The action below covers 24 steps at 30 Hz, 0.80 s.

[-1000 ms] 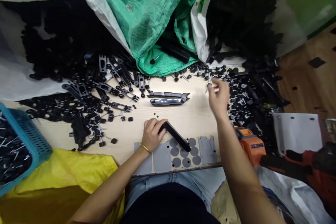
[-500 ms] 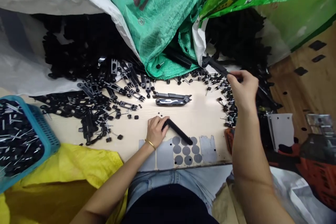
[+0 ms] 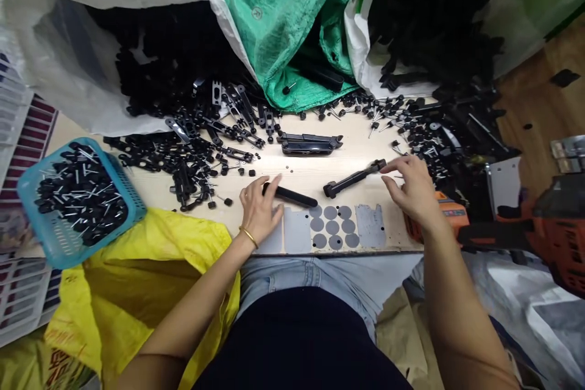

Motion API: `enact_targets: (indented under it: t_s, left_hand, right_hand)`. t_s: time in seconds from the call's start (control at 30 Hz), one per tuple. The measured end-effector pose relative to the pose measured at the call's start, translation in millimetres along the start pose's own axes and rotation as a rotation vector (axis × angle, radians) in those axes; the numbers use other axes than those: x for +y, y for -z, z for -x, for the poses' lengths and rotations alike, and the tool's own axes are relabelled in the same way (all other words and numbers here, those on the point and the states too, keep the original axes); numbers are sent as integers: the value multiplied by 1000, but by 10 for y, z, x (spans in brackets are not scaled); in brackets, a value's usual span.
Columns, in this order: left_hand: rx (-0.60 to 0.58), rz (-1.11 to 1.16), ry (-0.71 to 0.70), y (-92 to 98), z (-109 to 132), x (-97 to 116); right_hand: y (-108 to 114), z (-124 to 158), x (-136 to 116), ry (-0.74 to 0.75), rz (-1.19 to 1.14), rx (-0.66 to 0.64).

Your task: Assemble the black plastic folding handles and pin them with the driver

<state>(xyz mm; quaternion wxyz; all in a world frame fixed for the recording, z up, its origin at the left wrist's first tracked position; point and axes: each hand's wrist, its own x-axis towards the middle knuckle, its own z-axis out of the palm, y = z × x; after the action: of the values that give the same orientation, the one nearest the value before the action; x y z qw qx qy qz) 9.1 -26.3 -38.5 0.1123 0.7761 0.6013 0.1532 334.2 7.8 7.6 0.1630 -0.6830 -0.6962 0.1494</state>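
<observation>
Head view: left hand (image 3: pixel 259 212) closed loosely over end of black bar (image 3: pixel 292 197), centre frame, flat on surface (image 3: pixel 311 166); right hand (image 3: pixel 411 189) half open, fingertips touching black bracket (image 3: pixel 354 178), right of centre; blue basket (image 3: pixel 105 237) far left.

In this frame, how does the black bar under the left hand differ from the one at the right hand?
The left bar is plain and smooth, lying almost level; the right bar has a knobbed lower end and slants up rightward. The left hand grips the left bar's end; the right hand only touches the right bar's upper end. Both are black, slim, on the table.
</observation>
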Motion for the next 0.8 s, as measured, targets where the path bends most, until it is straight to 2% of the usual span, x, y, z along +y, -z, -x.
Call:
enact_targets:
  t_s: [0.03,0.1,0.17,0.23,0.3,0.43,0.5,0.57,0.63,0.7,0.8]
  left_hand:
    - [-32,-4,-101,-2,-66,39]
    - [-114,-9,-264,-59,-231,119]
    - [-184,-8,-355,-144,-387,192]
    - [-233,5,-387,-197,-476,249]
    - [-264,34,-343,-185,-475,288]
    - [-277,241,-40,-42,-295,376]
    - [-304,399,65,23,-195,457]
    - [-337,513,99,67,-117,559]
    - [-346,560,106,95,-55,658]
    - [-317,559,100,114,-1,731]
    - [-194,503,56,125,78,774]
  right_hand:
    - [-17,31,-101,-129,5,-26]
    - [-112,44,-318,-383,2,-169]
    - [-279,-12,-482,-553,4,-285]
    - [-457,-84,-551,-642,-22,-245]
    - [-584,-100,-552,-663,-238,-175]
    - [-657,105,-632,-573,-907,-128]
    - [-655,238,-774,-580,-1188,-7]
    - [-650,323,-942,-604,-1416,100]
    - [-642,354,-1083,-615,-1491,76]
    - [-626,359,-1169,-610,-1496,-16]
    - [-600,372,-1208,-567,-1454,-86]
